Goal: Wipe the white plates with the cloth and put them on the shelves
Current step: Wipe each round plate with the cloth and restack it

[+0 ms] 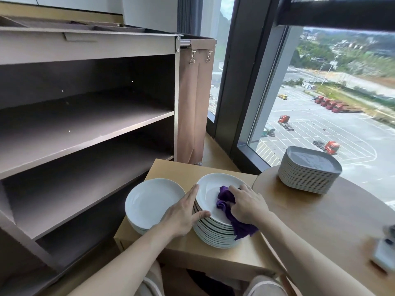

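plates between shelves and unclear object

The right hand covers part of the cloth and of the plate under it. The left hand hides the left side of the tall stack, whose lower plates show only rims. An object at the right edge is blurred and cut off. The shelves run out of frame at left.

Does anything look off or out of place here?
Only the top plate of the tall stack looks tilted, the left hand at its rim, the right hand gripping the purple cloth on it. Nothing spilled.
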A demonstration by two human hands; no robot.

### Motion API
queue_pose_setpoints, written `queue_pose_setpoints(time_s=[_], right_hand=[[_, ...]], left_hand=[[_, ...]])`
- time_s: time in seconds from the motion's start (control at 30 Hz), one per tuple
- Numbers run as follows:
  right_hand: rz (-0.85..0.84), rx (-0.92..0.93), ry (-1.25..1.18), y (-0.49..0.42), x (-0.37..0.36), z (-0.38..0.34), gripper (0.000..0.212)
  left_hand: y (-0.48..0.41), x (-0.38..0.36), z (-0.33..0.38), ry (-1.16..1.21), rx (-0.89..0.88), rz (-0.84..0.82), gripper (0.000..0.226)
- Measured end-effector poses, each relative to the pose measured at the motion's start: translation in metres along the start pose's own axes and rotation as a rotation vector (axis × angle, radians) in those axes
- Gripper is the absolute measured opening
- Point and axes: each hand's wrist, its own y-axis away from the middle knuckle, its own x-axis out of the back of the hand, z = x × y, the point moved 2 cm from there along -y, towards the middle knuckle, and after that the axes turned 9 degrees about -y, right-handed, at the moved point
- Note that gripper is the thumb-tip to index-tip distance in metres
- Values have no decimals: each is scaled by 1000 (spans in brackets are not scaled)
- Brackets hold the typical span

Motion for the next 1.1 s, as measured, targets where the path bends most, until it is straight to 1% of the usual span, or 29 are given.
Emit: queue_pose_setpoints(time_s=[0.17, 0.3, 0.33, 0.37, 0.47, 0.5, 0.57, 0.67, 0.9, 1.03, 1.1], right_hand=[[34, 6, -13, -2, -4, -2, 33], [73, 1, -38, -4, -7, -3, 31], [83, 1, -39, -4, -8, -3, 30], [93, 2, -42, -5, -9, -3, 29], [120, 1, -62, -5, -10, -3, 25], [128, 3, -67, -5, -11, -2, 25], [138, 7, -77, -5, -12, -3, 26], [139, 10, -95, -5, -13, -2, 27], [145, 34, -130, -8, -16, -1, 23], [157, 41, -146, -6, -17, 0, 22], [152, 49, -152, -6, -16, 0, 24]], left_hand=[[-3, 5, 2, 140, 72, 8, 118], [-4, 10, 3, 487, 94, -58, 111], [-4, 11, 5, 556, 96, -69, 106], [-5, 11, 7, 611, 107, -69, 95], [-8, 11, 16, 757, 177, -9, 42], [-9, 11, 19, 790, 196, 20, 33], [-10, 8, 23, 827, 233, 62, 31], [-9, 6, 27, 802, 257, 96, 44], [-4, 4, 33, 620, 254, 200, 55], [-7, 6, 33, 433, 276, 226, 55], [-9, 6, 32, 415, 282, 239, 57]])
